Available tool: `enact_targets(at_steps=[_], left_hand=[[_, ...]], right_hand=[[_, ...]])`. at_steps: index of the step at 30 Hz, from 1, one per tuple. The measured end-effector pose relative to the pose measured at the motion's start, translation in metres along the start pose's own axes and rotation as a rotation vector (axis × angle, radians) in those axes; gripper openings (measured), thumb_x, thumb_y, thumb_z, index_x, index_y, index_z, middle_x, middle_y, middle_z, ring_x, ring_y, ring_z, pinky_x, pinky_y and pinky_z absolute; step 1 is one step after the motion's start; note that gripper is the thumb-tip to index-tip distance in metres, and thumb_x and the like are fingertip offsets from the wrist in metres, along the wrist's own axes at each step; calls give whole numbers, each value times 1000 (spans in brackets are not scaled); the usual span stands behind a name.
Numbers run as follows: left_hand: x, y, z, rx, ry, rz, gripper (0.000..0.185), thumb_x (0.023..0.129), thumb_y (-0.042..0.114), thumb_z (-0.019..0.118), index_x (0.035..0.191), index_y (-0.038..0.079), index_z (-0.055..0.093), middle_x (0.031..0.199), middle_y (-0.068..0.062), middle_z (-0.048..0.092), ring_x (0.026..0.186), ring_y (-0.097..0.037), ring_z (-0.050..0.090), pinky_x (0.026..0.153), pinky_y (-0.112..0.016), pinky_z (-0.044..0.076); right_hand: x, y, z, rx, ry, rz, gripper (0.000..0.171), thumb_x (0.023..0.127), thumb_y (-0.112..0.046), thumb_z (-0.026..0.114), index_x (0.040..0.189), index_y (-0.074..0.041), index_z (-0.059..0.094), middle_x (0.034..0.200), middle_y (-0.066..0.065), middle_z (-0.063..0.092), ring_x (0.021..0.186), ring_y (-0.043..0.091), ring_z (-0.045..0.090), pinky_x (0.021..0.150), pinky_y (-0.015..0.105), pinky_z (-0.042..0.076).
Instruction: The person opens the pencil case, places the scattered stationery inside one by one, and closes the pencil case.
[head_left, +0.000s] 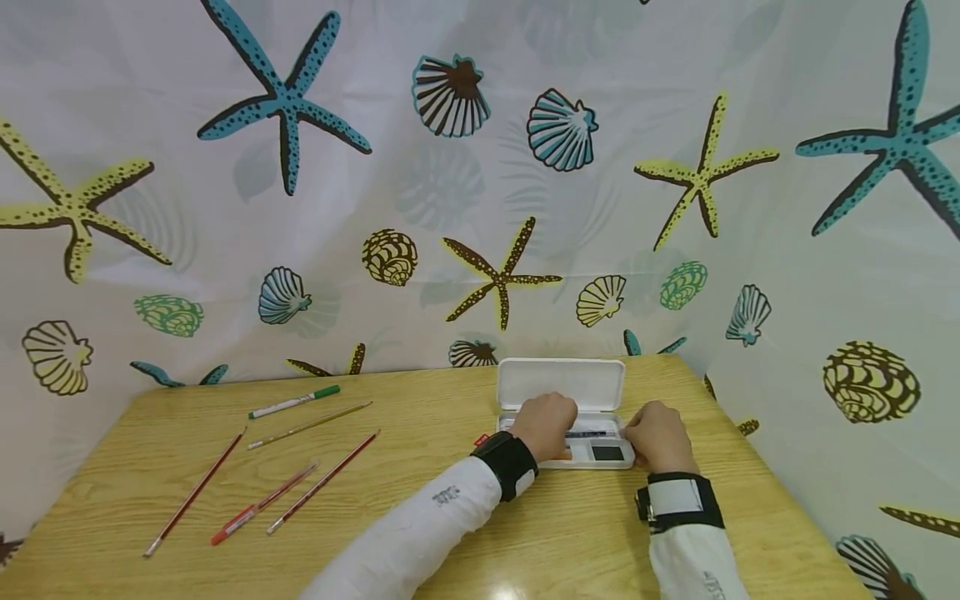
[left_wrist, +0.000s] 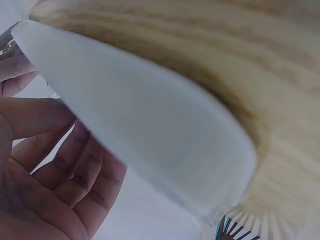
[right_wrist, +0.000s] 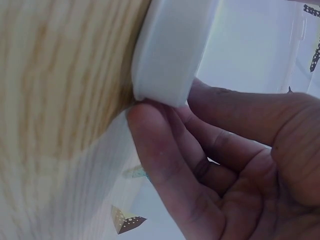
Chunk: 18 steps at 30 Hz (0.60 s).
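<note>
Head view shows the left hand (head_left: 543, 425) lying over the left half of the open white case (head_left: 562, 412) and the right hand (head_left: 660, 435) against its right end, on the wooden surface (head_left: 420, 433). The wrist views show what it hides: the right hand's fingertips (right_wrist: 150, 125) touch the case's corner, fingers loosely curled, while the left hand's fingers (left_wrist: 55, 170) curl beneath the lid, pinching nothing visible.

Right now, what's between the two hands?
Head view: the open white case's tray, dark pen across it, lies between left hand and right hand.
</note>
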<state>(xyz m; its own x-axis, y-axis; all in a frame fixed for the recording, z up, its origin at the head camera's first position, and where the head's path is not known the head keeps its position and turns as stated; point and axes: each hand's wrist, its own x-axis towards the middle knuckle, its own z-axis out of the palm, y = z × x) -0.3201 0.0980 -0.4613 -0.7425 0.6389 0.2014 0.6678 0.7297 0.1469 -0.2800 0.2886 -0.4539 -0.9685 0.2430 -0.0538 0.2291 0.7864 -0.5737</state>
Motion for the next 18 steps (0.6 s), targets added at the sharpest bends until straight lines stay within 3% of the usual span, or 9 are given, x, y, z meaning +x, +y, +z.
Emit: enact_targets(at_steps=[9, 15, 18], left_hand=[[-8, -2, -7, 10, 28, 8, 33, 74, 31, 96, 85, 13, 70, 78, 4, 64, 70, -10, 57, 56, -25, 46], [-24, -9, -31, -24, 64, 2, 9, 86, 6, 82, 88, 9, 74, 81, 1, 67, 73, -12, 61, 60, -25, 49], [-32, -15, -43, -20, 93, -11, 10, 90, -1, 73, 90, 8, 76, 85, 0, 69, 78, -14, 64, 64, -26, 53]], right_hand=[[-2, -2, 1, -8, 3, -4, 17, 91, -6, 73, 81, 7, 75, 61, 6, 60, 51, 18, 56, 45, 27, 42], [-2, -2, 1, -14, -3, -7, 18, 92, -7, 72, 81, 7, 75, 62, 6, 61, 52, 19, 58, 46, 28, 43], [-1, 0, 0, -21, 1, -13, 19, 92, -8, 72, 80, 7, 75, 62, 6, 61, 53, 19, 58, 47, 28, 43]])
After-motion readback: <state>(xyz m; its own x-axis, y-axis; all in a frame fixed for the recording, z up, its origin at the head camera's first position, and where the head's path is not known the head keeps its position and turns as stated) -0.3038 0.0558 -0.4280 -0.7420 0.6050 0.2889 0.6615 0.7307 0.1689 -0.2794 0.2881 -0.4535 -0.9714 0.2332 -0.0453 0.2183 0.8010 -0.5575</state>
